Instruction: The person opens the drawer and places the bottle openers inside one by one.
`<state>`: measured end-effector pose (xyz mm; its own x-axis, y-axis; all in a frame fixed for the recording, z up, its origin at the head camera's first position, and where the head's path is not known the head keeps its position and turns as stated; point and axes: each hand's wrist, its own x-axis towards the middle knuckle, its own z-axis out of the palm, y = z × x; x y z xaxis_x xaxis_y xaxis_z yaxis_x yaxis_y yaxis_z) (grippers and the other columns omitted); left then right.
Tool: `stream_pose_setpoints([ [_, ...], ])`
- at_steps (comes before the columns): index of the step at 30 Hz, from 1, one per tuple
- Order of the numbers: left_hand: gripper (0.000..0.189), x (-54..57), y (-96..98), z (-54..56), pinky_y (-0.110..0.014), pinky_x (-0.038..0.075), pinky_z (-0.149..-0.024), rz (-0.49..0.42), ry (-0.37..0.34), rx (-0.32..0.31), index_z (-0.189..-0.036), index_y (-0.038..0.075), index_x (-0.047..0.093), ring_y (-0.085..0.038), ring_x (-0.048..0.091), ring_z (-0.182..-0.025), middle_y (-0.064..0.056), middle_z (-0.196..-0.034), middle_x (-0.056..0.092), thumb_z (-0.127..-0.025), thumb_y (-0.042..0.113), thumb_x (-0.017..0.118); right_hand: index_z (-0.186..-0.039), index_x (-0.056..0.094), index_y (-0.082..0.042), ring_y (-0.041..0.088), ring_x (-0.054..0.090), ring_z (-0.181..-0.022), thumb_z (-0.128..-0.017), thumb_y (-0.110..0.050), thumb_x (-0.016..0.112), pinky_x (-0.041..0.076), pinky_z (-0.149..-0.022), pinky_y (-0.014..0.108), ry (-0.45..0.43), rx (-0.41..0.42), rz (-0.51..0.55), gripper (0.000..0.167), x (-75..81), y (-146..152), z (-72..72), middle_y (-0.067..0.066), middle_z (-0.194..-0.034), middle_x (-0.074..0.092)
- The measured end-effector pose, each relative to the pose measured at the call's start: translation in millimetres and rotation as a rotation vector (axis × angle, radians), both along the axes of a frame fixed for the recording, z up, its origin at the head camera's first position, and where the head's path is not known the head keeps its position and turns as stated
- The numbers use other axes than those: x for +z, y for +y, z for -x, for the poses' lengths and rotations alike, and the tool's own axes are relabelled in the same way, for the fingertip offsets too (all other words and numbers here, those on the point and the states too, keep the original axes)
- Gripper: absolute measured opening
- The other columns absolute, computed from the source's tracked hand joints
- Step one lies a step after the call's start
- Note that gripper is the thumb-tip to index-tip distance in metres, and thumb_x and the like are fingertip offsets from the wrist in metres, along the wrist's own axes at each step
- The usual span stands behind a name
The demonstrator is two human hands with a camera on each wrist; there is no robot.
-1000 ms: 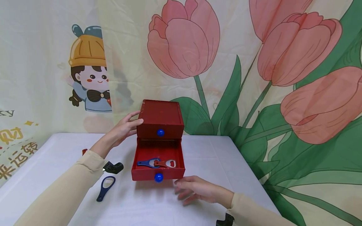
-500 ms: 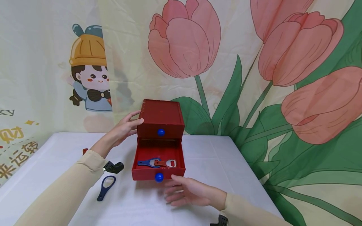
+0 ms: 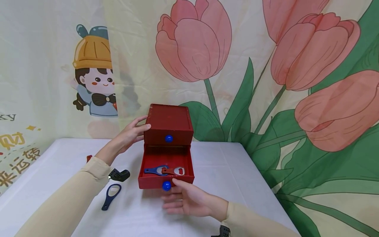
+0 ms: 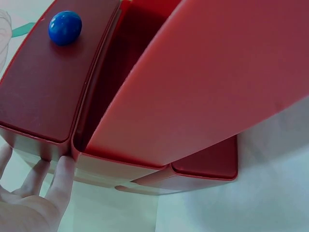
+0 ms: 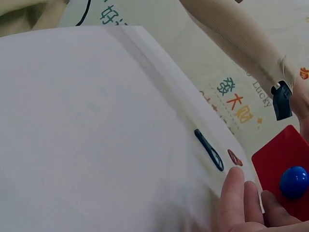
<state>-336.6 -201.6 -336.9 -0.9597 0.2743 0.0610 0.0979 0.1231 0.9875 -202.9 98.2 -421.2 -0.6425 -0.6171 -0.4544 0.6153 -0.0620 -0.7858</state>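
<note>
A dark red drawer cabinet (image 3: 168, 118) stands on the table, its open drawer (image 3: 186, 182) pulled well forward. Inside lie a blue bottle opener (image 3: 153, 170) and a red bottle opener (image 3: 169, 171), overlapping. My left hand (image 3: 130, 135) rests against the cabinet's left side with fingers extended; in the left wrist view, fingertips (image 4: 65, 166) meet the side wall. Just below and right of the open drawer's blue knob (image 3: 166, 186) is my right hand (image 3: 193, 200), fingers spread loosely and holding nothing. Its thumb overlaps the drawer front.
A dark blue bottle opener (image 3: 111, 197) lies on the white-covered table (image 3: 219, 168), left of the drawer. Farther left, a red bottle opener (image 5: 235, 157) is partly hidden by the left forearm in the head view. Behind hangs a tulip-printed curtain (image 3: 195, 49).
My right hand has moved left along the drawer front, from its right corner to the blue knob. The left hand, cabinet and bottle openers stay put.
</note>
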Motion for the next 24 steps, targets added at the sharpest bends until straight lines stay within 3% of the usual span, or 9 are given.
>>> stream_pose_setpoints([
  [12, 0.088, 0.5, 0.3, -0.6, -0.056, 0.037, -0.123, 0.01, 0.003, 0.009, -0.173, 0.025, 0.008, -0.044, 0.039, -0.153, -0.017, -0.173, 0.027, -0.106, 0.041, 0.063, -0.145, 0.06, 0.001, 0.034, 0.068, -0.128, -0.106, -0.053, 0.06, 0.051, -0.114, 0.045, 0.012, 0.001, 0.014, 0.067, 3.2, -15.8, -1.7, 0.012, -0.134, 0.072],
  [21, 0.089, -0.1, 0.1, -0.5, -0.054, 0.037, -0.123, 0.008, 0.004, 0.005, -0.173, 0.025, 0.008, -0.044, 0.039, -0.153, -0.017, -0.173, 0.027, -0.106, 0.042, 0.064, -0.141, 0.064, -0.001, 0.035, 0.065, -0.132, -0.106, -0.049, 0.062, 0.053, -0.112, 0.043, 0.002, -0.045, -0.001, 0.06, -0.6, -17.4, -0.7, 0.015, -0.138, 0.07],
  [24, 0.089, -0.1, 0.0, -0.8, -0.055, 0.037, -0.123, 0.009, 0.005, 0.005, -0.173, 0.025, 0.008, -0.044, 0.038, -0.153, -0.017, -0.173, 0.027, -0.106, 0.042, 0.064, -0.139, 0.066, -0.003, 0.032, 0.069, -0.126, -0.105, -0.048, 0.064, 0.054, -0.11, 0.042, 0.003, -0.069, -0.009, 0.057, -1.9, -17.5, -0.8, 0.016, -0.14, 0.069],
])
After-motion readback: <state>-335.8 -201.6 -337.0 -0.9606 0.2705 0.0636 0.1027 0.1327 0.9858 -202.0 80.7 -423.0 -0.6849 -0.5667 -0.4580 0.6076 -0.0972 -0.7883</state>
